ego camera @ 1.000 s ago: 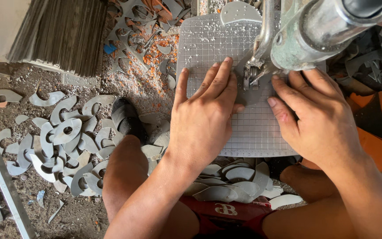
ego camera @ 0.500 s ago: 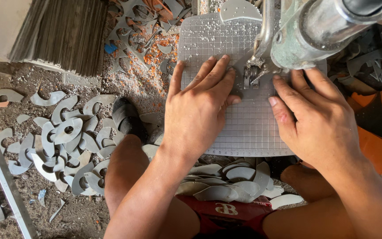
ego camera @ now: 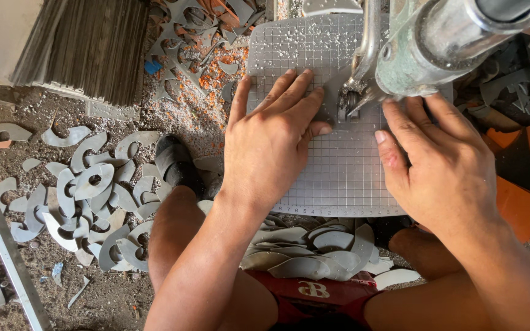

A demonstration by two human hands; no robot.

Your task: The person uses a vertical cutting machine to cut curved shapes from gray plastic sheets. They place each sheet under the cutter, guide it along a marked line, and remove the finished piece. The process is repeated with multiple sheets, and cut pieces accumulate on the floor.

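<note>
My left hand (ego camera: 271, 144) lies flat on a grey gridded work table (ego camera: 338, 178), fingers pressing a thin grey flat piece (ego camera: 334, 104) that reaches under the machine's cutting head (ego camera: 354, 98). My right hand (ego camera: 440, 165) rests palm down to the right of the cutter, fingers spread, touching the same area; how much of the piece it holds is hidden. A round metal machine body (ego camera: 443, 43) hangs above the cutter.
Several cut grey curved pieces (ego camera: 87, 196) lie on the dirt floor at left. A pile of grey oval pieces (ego camera: 314, 248) sits in my lap. Stacked grey sheets (ego camera: 93, 43) stand at upper left. Orange and grey scraps (ego camera: 516, 178) lie at right; a metal bar (ego camera: 7, 251) at far left.
Both hands have shifted slightly, turning the grey piece under the cutter; my left fingers have slid a little to the left and up.
</note>
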